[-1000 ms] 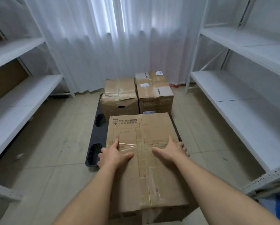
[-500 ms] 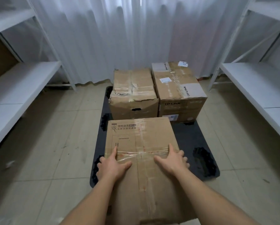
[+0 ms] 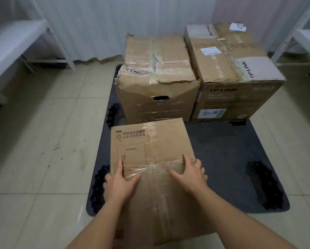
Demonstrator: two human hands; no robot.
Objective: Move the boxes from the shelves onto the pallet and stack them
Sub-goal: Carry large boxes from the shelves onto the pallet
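I carry a taped cardboard box [image 3: 150, 146] over the near left part of the dark pallet [image 3: 222, 159]. My left hand [image 3: 120, 182] grips its left edge, thumb on the top face and fingers down the side. My right hand [image 3: 190, 173] grips its right edge the same way. Two more boxes stand side by side at the pallet's far end: a worn, torn box [image 3: 156, 78] on the left and a TP-LINK box [image 3: 236, 74] on the right. Whether the carried box touches the pallet is hidden by the box itself.
White metal shelves stand on the left [image 3: 12, 42] and on the right [image 3: 308, 38]. A white curtain [image 3: 105, 24] hangs behind the pallet. Tiled floor [image 3: 43, 141] surrounds the pallet; the pallet's near right part lies bare.
I have come closer to the pallet and lowered the box towards its near left part. The view has tipped down. Both hands keep the same hold.
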